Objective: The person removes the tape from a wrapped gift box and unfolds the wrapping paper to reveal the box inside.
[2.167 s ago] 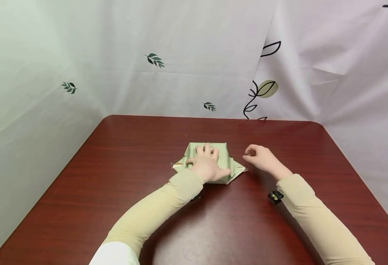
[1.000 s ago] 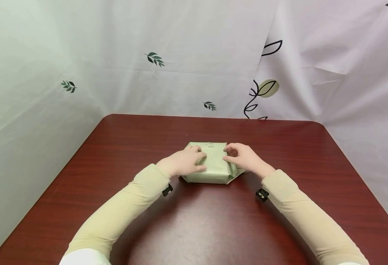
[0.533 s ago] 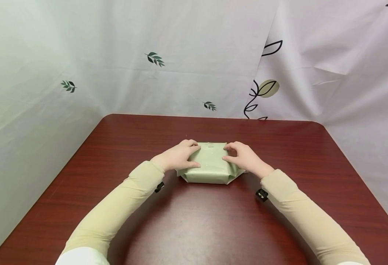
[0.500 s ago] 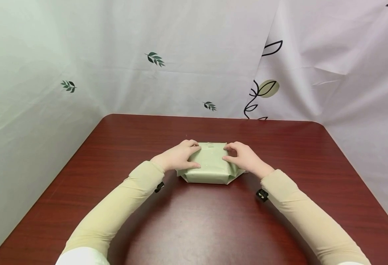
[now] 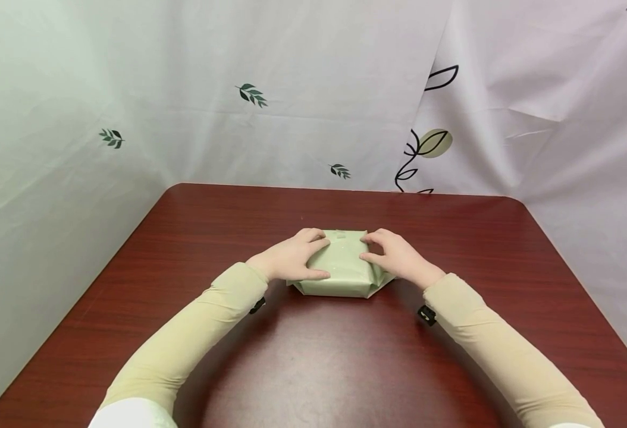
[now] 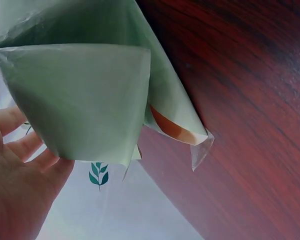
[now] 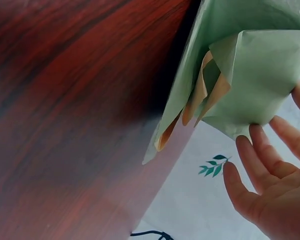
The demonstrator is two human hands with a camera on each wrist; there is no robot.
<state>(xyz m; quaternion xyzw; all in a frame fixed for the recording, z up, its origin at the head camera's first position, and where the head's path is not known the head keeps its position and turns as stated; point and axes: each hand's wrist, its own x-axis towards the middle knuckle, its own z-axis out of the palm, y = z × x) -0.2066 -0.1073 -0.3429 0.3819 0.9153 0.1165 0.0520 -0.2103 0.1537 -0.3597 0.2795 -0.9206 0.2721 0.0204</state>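
A box-shaped parcel (image 5: 341, 261) wrapped in pale green paper lies on the table at the centre of the head view. My left hand (image 5: 291, 257) rests over its left edge, thumb and fingers spread apart on the top. On the opposite edge, the fingertips and thumb of my right hand (image 5: 396, 255) touch the paper, lightly bent. The left wrist view shows the folded end paper (image 6: 90, 100), with a loose pointed flap (image 6: 177, 112) and clear tape (image 6: 202, 150) at its tip. In the right wrist view, loose layers (image 7: 205, 90) with a tan inner side stick out.
The dark red wooden table (image 5: 319, 356) has rounded far corners. White curtains (image 5: 292, 137) with leaf prints hang behind it and along both sides. A small black device (image 5: 427, 315) sits under the right wrist, and another (image 5: 257, 305) under the left.
My left hand has gone from the top middle of the parcel to its left edge, lately shifting slightly right. My right hand has moved left onto the right edge. The parcel stays put.
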